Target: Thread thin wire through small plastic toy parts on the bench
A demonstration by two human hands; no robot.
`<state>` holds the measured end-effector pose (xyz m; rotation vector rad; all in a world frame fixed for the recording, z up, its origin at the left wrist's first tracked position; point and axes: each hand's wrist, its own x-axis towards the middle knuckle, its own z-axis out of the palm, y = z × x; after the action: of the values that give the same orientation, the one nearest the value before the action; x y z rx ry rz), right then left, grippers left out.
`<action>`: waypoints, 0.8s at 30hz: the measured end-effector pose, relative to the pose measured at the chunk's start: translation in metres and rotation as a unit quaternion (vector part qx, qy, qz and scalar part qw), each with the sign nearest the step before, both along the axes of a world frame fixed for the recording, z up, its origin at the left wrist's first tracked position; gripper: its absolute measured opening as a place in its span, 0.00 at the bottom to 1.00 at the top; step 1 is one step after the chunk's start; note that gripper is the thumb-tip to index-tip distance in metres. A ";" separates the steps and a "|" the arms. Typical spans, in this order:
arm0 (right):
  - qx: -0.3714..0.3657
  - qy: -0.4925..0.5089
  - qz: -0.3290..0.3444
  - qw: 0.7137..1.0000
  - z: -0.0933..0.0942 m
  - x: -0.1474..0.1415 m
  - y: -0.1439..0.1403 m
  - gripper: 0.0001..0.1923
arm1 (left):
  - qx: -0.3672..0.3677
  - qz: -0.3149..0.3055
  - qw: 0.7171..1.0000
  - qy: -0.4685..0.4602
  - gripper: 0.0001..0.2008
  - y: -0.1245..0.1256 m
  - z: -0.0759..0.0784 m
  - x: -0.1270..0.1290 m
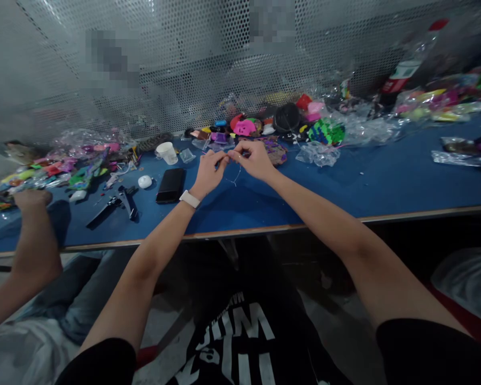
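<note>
- Head view: left hand [209, 170] and right hand [253, 159] meet above the blue table [385, 176], fingertips pinched together on a thin wire [235, 176] that loops down between them.
- Wire hangs just over the tabletop, near a purple piece [276, 149].
- Black phone [170, 185] and white cup [167, 152] lie left of the hands.
- Another person's hand [32, 200] rests at the far left edge.
</note>
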<state>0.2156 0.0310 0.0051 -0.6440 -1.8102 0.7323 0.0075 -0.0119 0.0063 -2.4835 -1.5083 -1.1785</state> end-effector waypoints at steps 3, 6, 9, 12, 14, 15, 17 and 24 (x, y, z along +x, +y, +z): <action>-0.068 0.030 0.026 0.997 0.001 -0.006 -0.001 0.39 | 0.015 0.013 1.000 0.017 0.25 -0.002 -0.001 0.000; -0.152 0.061 0.052 0.985 0.002 -0.008 -0.001 0.37 | 0.027 0.009 0.999 0.037 0.26 -0.005 -0.001 0.001; -0.232 0.084 0.070 0.966 0.004 -0.007 -0.001 0.36 | 0.038 -0.006 0.997 0.061 0.27 -0.008 0.001 0.001; -0.268 0.088 0.086 0.955 0.008 -0.004 -0.003 0.35 | 0.047 -0.016 0.996 0.074 0.28 -0.010 0.002 0.002; -0.286 0.081 0.101 0.949 0.010 -0.004 -0.005 0.36 | 0.054 -0.023 0.996 0.074 0.27 -0.011 0.001 0.001; -0.296 0.077 0.108 0.946 0.012 -0.005 -0.006 0.36 | 0.056 -0.026 0.996 0.072 0.26 -0.011 0.001 0.001; -0.311 0.067 0.116 0.941 0.013 -0.007 -0.007 0.36 | 0.056 -0.032 0.996 0.058 0.25 -0.010 -0.001 0.001; -0.125 0.016 0.029 0.992 0.006 -0.011 -0.009 0.29 | 0.017 -0.007 0.996 -0.091 0.25 0.005 -0.012 -0.001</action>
<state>0.2049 0.0220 0.0109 -0.7407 -1.7287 1.0144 0.0069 -0.0066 -0.0055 -2.4286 -1.4967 -1.4546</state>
